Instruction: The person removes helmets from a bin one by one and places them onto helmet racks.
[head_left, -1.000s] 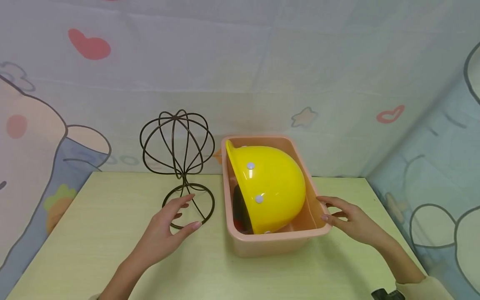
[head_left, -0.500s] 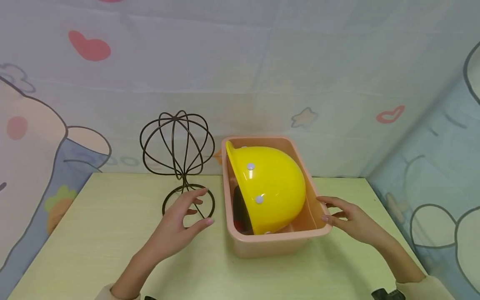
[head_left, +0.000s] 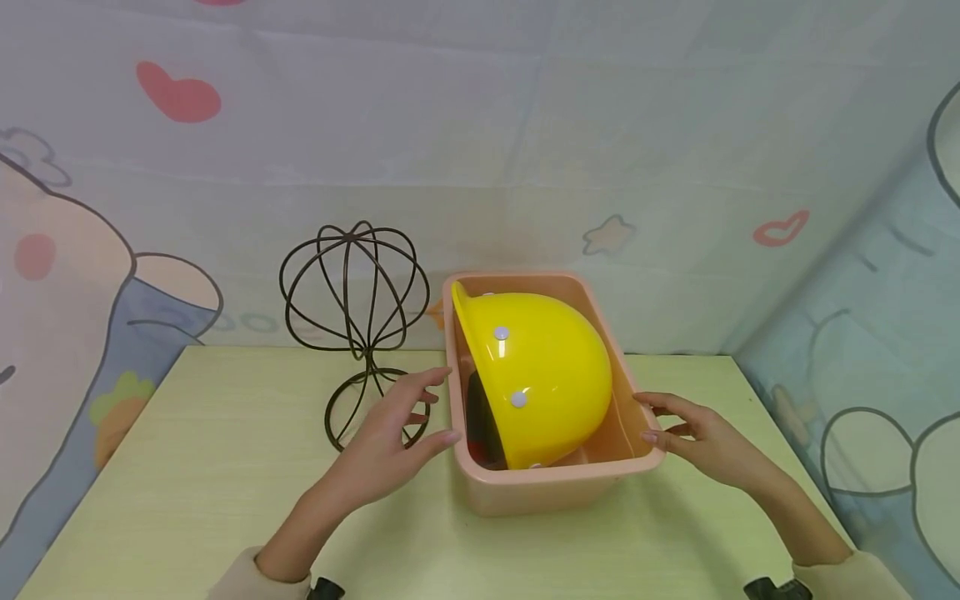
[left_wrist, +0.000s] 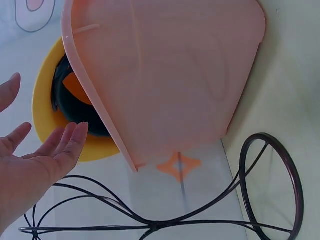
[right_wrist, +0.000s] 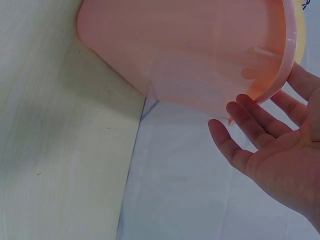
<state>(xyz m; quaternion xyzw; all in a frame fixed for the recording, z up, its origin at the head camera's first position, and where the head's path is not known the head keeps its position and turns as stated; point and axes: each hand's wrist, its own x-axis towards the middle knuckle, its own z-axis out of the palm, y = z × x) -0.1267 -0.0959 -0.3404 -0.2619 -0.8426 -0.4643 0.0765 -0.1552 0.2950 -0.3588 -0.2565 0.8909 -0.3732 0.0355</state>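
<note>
A yellow hard hat (head_left: 547,375) with white studs lies on its side in a pink plastic bin (head_left: 555,477), its dark lining facing left. My right hand (head_left: 697,442) touches the bin's right rim near the front corner with thumb and index finger; the other fingers spread loosely outside the wall in the right wrist view. At the left rim is my left hand (head_left: 382,446), fingers extended, index fingertip and thumb right at the edge. Behind that hand stands a dark wire display stand (head_left: 348,287) with a globe-shaped top and ring base, the base partly hidden.
Bin and stand rest on a pale wooden table (head_left: 180,475). A printed cloth backdrop (head_left: 517,125) hangs close behind them and continues along the right side. The wire stand is just left of the bin.
My left hand has moved right, from in front of the wire stand's base to the bin's left rim. The right hand, bin, hard hat and stand have stayed put.
</note>
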